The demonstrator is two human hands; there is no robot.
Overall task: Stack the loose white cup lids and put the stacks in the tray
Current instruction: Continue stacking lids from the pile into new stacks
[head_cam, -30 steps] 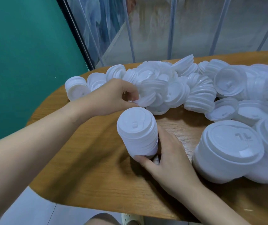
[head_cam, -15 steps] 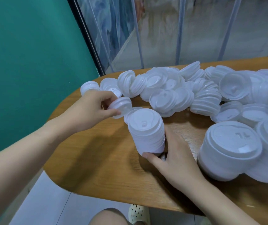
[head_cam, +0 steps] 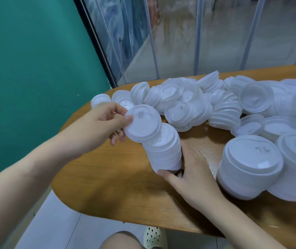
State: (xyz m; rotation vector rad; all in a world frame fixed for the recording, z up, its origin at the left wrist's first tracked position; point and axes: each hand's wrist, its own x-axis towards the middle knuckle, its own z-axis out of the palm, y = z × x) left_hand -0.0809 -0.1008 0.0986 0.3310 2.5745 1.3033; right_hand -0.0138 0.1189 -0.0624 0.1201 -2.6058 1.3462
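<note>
Your single round white plastic lid (head_cam: pixel 142 123) sits tilted atop the tilted white lid stack (head_cam: pixel 165 150); loose white lids (head_cam: pixel 188 103) lie heaped behind.

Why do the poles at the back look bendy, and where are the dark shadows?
Head view: the wide-angle lens bows the poles and the table edge. Head view: soft shadows lie on the wood under the left hand holding a lid, and beside the stack of lids the right hand steadies. Head view: the big lids look sharp, with no strong glare.
</note>
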